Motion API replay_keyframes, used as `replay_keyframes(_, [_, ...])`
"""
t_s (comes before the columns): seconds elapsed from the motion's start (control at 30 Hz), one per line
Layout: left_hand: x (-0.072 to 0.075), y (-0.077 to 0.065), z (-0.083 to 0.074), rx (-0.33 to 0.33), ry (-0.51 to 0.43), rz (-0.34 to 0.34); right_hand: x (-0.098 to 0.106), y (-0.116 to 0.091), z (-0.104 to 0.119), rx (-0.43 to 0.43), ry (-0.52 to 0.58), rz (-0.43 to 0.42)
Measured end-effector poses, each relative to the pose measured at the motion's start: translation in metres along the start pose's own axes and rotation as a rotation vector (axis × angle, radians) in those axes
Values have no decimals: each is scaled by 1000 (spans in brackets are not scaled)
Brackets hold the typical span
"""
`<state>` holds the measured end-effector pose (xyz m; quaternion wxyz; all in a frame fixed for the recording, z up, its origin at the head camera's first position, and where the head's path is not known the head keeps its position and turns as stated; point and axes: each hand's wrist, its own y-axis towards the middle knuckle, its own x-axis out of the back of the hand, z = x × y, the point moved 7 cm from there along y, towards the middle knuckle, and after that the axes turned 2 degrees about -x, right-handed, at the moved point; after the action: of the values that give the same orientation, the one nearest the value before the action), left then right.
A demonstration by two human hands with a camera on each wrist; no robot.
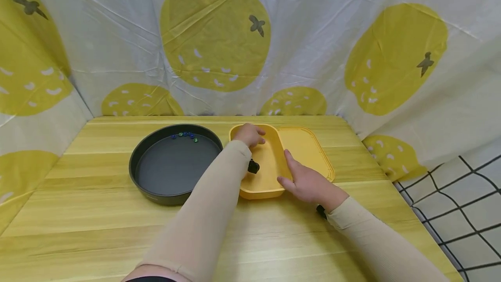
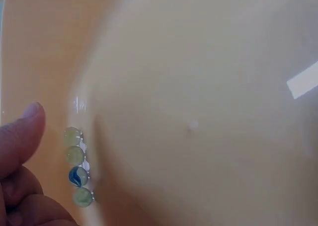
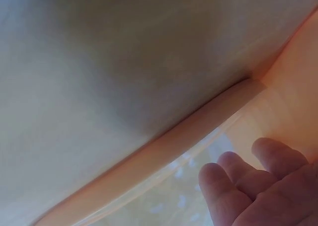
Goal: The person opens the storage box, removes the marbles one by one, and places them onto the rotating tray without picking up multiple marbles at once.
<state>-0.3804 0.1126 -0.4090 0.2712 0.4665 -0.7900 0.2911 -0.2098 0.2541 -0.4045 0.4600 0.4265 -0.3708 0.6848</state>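
A yellow rectangular container [image 1: 266,156] stands on the table, with my left hand [image 1: 249,135] reaching over its far left part. In the left wrist view several glass marbles [image 2: 78,177] lie in a row along the edge of the container's floor. The left thumb [image 2: 25,131] is just beside them, apart from the curled fingers, with nothing visible between. My right hand [image 1: 311,182] lies against the container's right wall, thumb near the front corner and fingers straight along the side. Left of the container is a round dark pan [image 1: 172,164] holding several blue and green marbles [image 1: 188,134].
A yellow lid [image 1: 309,149] lies flat on the table, right of the container and partly behind it. The wooden table [image 1: 98,225] ends at a white curtain with yellow fruit prints [image 1: 215,34]. A black wire grid [image 1: 458,212] borders the right side.
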Motion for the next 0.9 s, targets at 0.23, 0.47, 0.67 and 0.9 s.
replay_keyframes(0.23, [-2,8,8,23,74,-16,1,-2,1,-11,11,10])
replay_keyframes(0.47, [-4,8,5,14,210,-22,1,-2,-1,-10,15,8])
replay_keyframes(0.67, [-8,6,3,30,203,-20,1,-2,-1,-6,20,6])
replay_keyframes(0.9, [-13,5,0,46,212,-23,2,-2,0,-4,13,3])
